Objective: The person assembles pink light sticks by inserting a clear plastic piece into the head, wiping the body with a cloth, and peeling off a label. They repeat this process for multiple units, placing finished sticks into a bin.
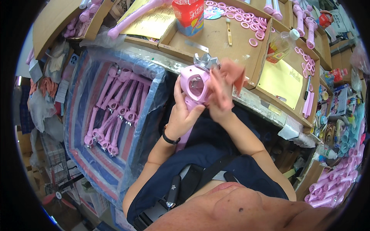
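Observation:
Upright in front of my body is a pink toy wand (188,82), its round head framing a clear window. A silver crown-shaped piece (205,60) tops the head. My left hand (182,120) is closed around the wand just below and beside its head, the thumb lying across the front. On the other side, my right hand (220,111) grips a salmon-coloured cloth (233,74) against the head's right edge. Motion blurs that cloth and the right fingers. The wand's handle runs down behind my left wrist and is partly hidden.
A striped, plastic-lined bin (133,161) at left holds several pink wands (115,106). On the bench, a cardboard tray (223,57) carries pink rings (252,23), a red drink container (189,17) and a small brush (229,32). A bottle (283,45) stands right; pink tubes (335,177) fill a box lower right.

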`<state>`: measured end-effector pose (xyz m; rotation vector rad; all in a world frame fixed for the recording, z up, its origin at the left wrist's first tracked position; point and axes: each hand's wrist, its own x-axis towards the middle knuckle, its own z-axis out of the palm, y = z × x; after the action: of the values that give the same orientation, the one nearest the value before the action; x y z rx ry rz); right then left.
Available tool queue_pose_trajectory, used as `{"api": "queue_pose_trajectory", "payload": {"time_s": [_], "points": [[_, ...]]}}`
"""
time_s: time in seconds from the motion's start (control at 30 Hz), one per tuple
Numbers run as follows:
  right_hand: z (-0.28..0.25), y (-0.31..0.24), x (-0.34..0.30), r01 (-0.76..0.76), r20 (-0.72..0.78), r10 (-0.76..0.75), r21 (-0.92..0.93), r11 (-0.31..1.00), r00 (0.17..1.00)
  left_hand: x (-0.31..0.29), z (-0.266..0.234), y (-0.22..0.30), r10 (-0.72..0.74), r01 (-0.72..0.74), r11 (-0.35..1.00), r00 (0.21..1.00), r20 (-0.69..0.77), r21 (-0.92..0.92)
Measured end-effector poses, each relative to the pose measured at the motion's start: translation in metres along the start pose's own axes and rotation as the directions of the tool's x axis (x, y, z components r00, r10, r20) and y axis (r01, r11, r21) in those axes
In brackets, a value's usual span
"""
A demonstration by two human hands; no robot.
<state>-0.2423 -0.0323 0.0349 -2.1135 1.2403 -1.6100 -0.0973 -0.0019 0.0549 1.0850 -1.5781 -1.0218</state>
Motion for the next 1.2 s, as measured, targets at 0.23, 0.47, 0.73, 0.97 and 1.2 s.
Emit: {"api": "queue_pose_trajectory", "payload": {"time_s": [0.23, 0.47, 0.73, 0.97, 1.2], "points": [[0.019, -0.048, -0.001, -0.186, -0.205, 0.458, 0.717, 0.671, 0.865, 0.008, 0.001, 0.002, -0.041, 0.093, 0.906, 0.99, 0.134, -0.414], [-0.005, 0.003, 0.005, -0.46, 0.282, 0.637, 0.878, 0.129, 0.717, 0.0, -0.006, -0.009, -0.255, 0.457, 0.664, 0.883, 0.395, -0.592], [-0.012, -0.001, 0.017, -0.438, 0.239, 0.611, 0.877, 0.198, 0.755, 0.006, 0.004, -0.014, -0.104, 0.133, 0.871, 0.991, 0.087, -0.474], [-0.014, 0.003, 0.017, -0.451, 0.068, 0.634, 0.762, 0.465, 0.77, 0.006, -0.006, -0.002, -0.167, 0.313, 0.823, 0.931, 0.325, -0.475], [0.0, 0.016, 0.002, -0.355, 0.064, 0.611, 0.86, 0.367, 0.789, 0.005, -0.004, -0.015, -0.203, 0.509, 0.574, 0.847, 0.491, -0.641]]}}
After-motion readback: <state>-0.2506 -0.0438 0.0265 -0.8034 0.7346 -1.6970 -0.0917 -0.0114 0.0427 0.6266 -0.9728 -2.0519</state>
